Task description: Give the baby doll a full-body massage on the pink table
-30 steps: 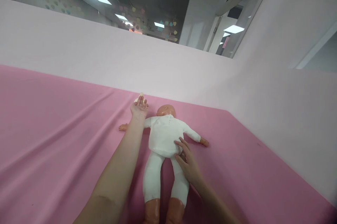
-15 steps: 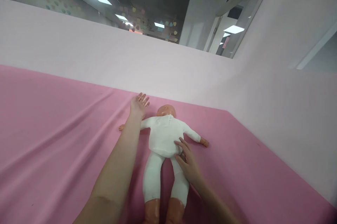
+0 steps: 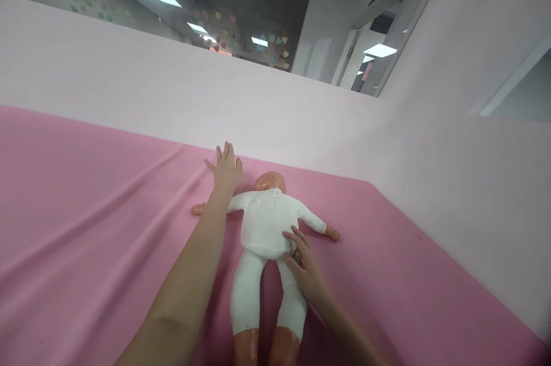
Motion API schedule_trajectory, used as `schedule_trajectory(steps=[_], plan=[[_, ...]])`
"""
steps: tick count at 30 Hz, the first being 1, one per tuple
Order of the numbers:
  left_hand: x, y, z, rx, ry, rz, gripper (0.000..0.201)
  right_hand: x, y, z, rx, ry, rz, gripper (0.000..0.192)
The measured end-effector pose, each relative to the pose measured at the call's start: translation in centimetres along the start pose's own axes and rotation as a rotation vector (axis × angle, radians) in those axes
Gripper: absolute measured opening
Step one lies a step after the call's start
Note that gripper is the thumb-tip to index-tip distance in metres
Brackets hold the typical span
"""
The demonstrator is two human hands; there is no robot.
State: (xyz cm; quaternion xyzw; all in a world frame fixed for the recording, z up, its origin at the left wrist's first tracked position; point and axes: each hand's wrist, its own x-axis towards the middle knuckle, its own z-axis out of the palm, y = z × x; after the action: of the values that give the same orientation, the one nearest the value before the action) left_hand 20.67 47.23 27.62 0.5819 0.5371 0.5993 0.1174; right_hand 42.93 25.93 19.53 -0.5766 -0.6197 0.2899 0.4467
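Observation:
A baby doll [image 3: 263,228] in a white one-piece suit lies flat on a pink sheet [image 3: 86,211], head toward the far wall, arms spread, bare feet toward me. My left hand [image 3: 225,170] reaches past the doll's left shoulder, fingers spread, palm down just above or on the sheet beside the head. It holds nothing. My right hand [image 3: 301,265] rests on the doll's hip and upper thigh, fingers apart and lightly curled against the white suit.
A pale pink partition wall [image 3: 172,102] runs along the far edge of the sheet and turns a corner down the right side [image 3: 465,194]. Folds crease the sheet at left. Ceiling lights and a corridor show above the wall.
My left hand, which held a small white thing a second ago, now shows nothing in it; it turned palm down and reached slightly farther toward the wall. The right hand stayed on the doll's hip.

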Motion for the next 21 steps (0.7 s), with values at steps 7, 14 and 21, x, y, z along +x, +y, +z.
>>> schedule_trajectory(steps=[7,14,21], plan=[[0.0,0.5,0.0,-0.203,-0.014,-0.062,0.027,0.2,0.2,0.1,0.002,0.003,0.004,0.045],[-0.2,2.0,-0.6,-0.428,-0.005,-0.196,0.019,0.0,0.0,0.0,0.019,-0.003,0.006,0.045],[-2.8,9.3,-0.9,-0.625,-0.309,-0.106,0.013,0.3,-0.2,0.3,0.068,0.081,0.034,0.040]])
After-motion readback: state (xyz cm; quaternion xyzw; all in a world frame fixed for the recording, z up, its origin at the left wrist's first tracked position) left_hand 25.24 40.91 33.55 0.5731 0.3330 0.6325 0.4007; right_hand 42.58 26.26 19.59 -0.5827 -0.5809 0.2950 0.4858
